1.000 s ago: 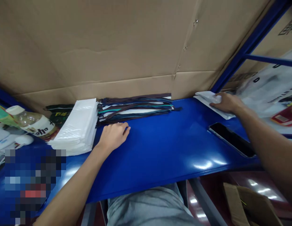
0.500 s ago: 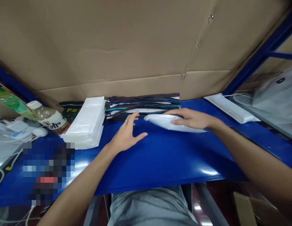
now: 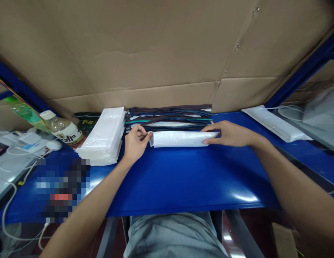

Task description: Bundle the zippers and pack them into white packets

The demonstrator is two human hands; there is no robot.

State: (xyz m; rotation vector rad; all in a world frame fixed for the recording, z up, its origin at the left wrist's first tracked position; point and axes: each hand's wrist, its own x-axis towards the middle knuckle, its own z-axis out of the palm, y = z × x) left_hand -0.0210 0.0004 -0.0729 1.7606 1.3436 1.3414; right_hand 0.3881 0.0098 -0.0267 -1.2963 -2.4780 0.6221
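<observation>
A long white plastic mailing bag lies crosswise between my hands over the blue table. My left hand pinches its left end between thumb and fingers. Around its right end my right hand is closed, thumb on the near side and fingers on the far side. Just behind the bag lies a pile of dark zippers or fabric strips, partly hidden by it. Left of my left hand stands a stack of flat white bags.
A single white packet lies at the right, beside a dark flat object. At the left are a drink bottle, a green bottle and white chargers with cables. A cardboard wall closes off the back.
My left hand has closed on the left end of the white bag. The bag, tilted and blurred before, now lies level between both hands. The view has shifted slightly.
</observation>
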